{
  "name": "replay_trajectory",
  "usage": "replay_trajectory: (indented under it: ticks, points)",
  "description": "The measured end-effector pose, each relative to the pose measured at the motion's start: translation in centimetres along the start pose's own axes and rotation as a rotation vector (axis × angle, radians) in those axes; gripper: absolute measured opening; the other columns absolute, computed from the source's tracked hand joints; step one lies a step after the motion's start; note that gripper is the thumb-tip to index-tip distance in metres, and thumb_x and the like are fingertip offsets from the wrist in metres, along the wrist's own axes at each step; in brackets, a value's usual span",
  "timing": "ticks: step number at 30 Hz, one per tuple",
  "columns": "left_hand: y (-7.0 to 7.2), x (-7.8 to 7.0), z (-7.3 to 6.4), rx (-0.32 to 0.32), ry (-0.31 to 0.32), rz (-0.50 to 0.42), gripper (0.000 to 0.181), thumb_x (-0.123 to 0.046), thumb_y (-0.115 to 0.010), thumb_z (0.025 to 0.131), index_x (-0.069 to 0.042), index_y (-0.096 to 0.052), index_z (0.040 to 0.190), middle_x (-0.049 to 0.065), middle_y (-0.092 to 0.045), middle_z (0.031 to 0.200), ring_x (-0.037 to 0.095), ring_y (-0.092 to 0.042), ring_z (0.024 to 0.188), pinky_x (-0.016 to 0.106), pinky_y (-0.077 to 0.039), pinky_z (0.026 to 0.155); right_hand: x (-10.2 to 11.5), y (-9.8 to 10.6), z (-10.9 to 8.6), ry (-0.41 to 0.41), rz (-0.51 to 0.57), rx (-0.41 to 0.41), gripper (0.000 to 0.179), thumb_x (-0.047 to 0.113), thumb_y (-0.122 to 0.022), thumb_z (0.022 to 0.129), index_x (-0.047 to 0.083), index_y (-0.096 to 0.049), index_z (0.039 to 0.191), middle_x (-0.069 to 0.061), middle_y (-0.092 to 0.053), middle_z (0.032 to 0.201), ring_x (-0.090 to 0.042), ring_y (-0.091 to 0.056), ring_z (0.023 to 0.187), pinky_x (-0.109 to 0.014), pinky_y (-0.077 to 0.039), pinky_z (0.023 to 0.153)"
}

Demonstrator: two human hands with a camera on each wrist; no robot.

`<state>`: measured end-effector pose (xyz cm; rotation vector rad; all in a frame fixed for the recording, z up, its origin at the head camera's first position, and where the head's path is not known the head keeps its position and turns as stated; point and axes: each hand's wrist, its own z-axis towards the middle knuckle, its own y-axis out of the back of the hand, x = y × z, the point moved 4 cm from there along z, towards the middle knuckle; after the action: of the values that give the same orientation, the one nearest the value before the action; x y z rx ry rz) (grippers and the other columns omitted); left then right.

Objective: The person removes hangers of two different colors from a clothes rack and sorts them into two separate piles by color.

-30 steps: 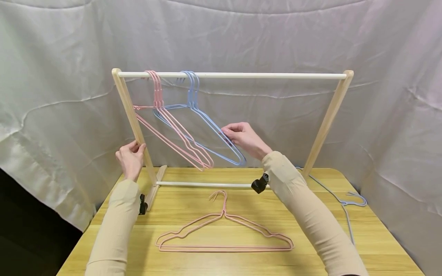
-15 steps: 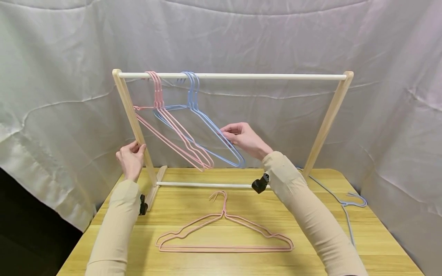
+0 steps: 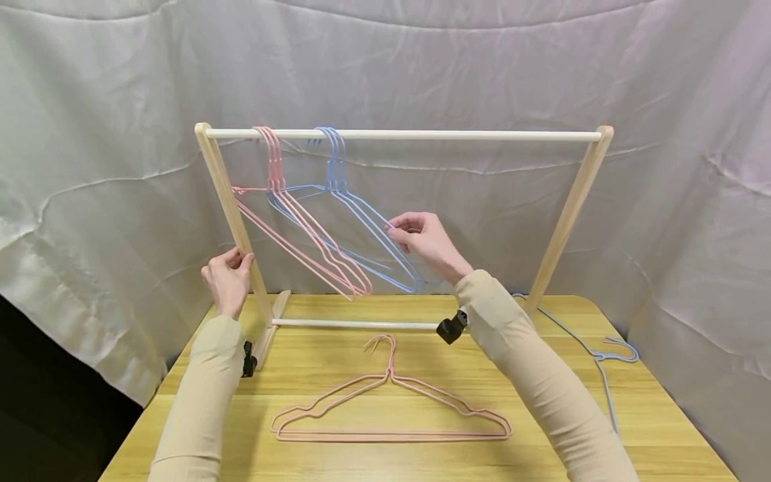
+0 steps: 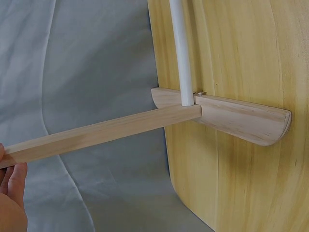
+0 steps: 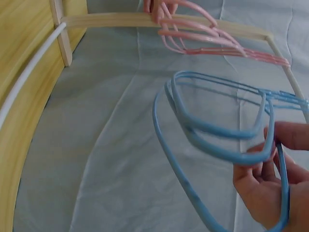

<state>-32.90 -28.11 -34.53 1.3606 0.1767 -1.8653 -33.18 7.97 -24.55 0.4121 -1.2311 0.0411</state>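
Note:
In the head view, my left hand [image 3: 229,278] grips the left wooden post [image 3: 227,197] of a clothes rack, partway up. My right hand [image 3: 430,244] pinches the sloping shoulder of one blue wire hanger [image 3: 369,208]. That hanger hangs by its hook from the white top rail [image 3: 458,135] beside two more blue ones. Seen from the right wrist, the pinched hanger [image 5: 285,188] stands apart from the other blue loops [image 5: 227,153]. Several pink hangers [image 3: 276,171] hang further left. Only the left hand's fingertips [image 4: 18,181] show in the left wrist view.
Pink hangers [image 3: 391,369] lie overlapped on the wooden table [image 3: 337,462] in front of the rack. Blue hangers [image 3: 602,355] lie at the table's right, partly behind my right sleeve. A lower white bar [image 3: 355,324] joins the rack's feet. Grey curtain hangs behind.
The blue hanger in my right hand has swung away from the other two, so their lower corners are now spread apart. The left hand keeps its place on the post.

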Motion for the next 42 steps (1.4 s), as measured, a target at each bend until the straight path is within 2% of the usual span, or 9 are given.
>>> replay_trajectory:
  ticks: [4,10,15,25,31,42]
  points:
    - [0.0,0.1,0.0,0.003,0.002,-0.003,0.031,-0.021,-0.068,0.097,-0.001,-0.072,0.120,0.024,-0.071,0.117,0.038,-0.043,0.129,0.050,-0.026,0.108,0.2,0.0,-0.2,0.065,-0.083,-0.094,0.020,0.004,-0.066,0.094,-0.011,-0.068,0.107,0.008,-0.062,0.074,-0.004,-0.052,0.065,-0.018,-0.043,0.063]
    - [0.0,0.4,0.0,0.004,0.001,-0.005,0.031,-0.020,-0.069,0.096,-0.001,-0.072,0.120,0.024,-0.071,0.117,0.037,-0.045,0.132,0.049,-0.028,0.110,0.2,0.4,-0.6,0.107,-0.106,-0.179,0.018,0.007,-0.069,0.092,-0.007,-0.071,0.104,0.006,-0.064,0.079,-0.006,-0.057,0.072,-0.017,-0.046,0.069]
    - [0.0,0.4,0.0,0.003,-0.002,-0.005,0.030,-0.020,-0.069,0.096,-0.001,-0.073,0.119,0.024,-0.072,0.116,0.038,-0.046,0.130,0.049,-0.027,0.110,0.1,0.8,-0.9,0.116,-0.103,-0.213,0.018,0.009,-0.071,0.091,-0.006,-0.071,0.102,0.007,-0.063,0.078,-0.010,-0.058,0.073,-0.017,-0.046,0.068]
    - [-0.1,0.2,0.1,0.006,-0.012,-0.004,0.030,-0.020,-0.068,0.096,-0.003,-0.073,0.120,0.023,-0.072,0.116,0.037,-0.045,0.130,0.050,-0.027,0.110,0.1,1.9,-2.2,0.189,-0.068,-0.282,0.016,0.005,-0.071,0.090,-0.009,-0.070,0.099,0.013,-0.061,0.071,-0.002,-0.054,0.065,-0.015,-0.042,0.061]
    - [-0.1,0.2,0.1,-0.010,-0.021,-0.003,0.029,-0.020,-0.069,0.096,-0.002,-0.073,0.119,0.023,-0.073,0.114,0.037,-0.049,0.129,0.049,-0.029,0.110,-0.3,2.7,-2.9,0.193,-0.040,-0.308,0.017,0.004,-0.071,0.091,-0.010,-0.069,0.100,0.014,-0.061,0.071,-0.002,-0.055,0.065,-0.015,-0.043,0.063]
    - [0.0,0.1,0.1,0.005,-0.001,-0.003,0.030,-0.020,-0.068,0.096,-0.002,-0.073,0.120,0.023,-0.072,0.117,0.037,-0.046,0.130,0.049,-0.029,0.110,-1.7,4.2,-4.2,0.205,0.020,-0.386,0.018,0.003,-0.071,0.090,-0.011,-0.068,0.101,0.019,-0.063,0.071,0.002,-0.055,0.066,-0.014,-0.044,0.063]
